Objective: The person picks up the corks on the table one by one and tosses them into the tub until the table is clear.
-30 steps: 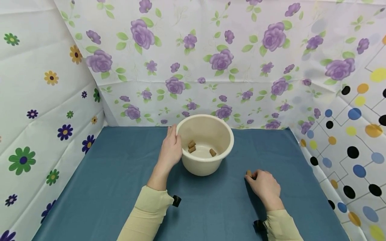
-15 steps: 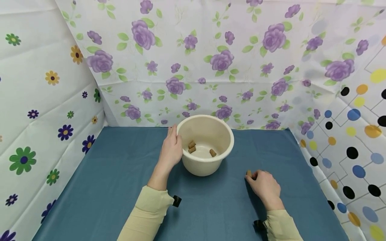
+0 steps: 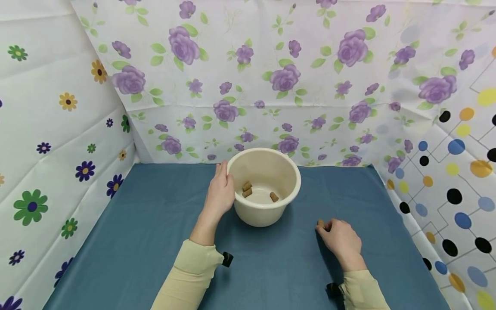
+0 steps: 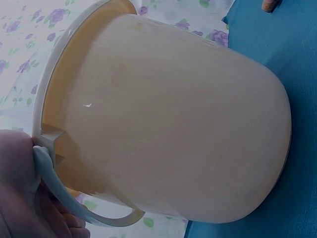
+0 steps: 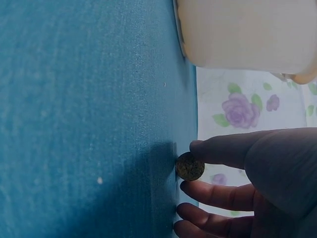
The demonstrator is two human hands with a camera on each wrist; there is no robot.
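A cream plastic bucket (image 3: 260,215) stands on the blue cloth in the head view, its opening turned up. Two corks (image 3: 247,189) lie together inside at the left, and another cork (image 3: 274,196) lies at the right. My left hand (image 3: 220,193) grips the bucket at its left rim; in the left wrist view the fingers curl by a looped handle (image 4: 59,191). Right of the bucket, low at the cloth, my right hand (image 3: 342,239) pinches a cork (image 5: 189,166) between thumb and forefinger. The cork's round end faces the right wrist camera, and it appears to touch the cloth.
Blue cloth (image 3: 147,224) covers the table. Behind it hangs a sheet with purple roses (image 3: 284,77). A flowered sheet (image 3: 42,120) closes the left side, and a dotted sheet (image 3: 461,181) the right.
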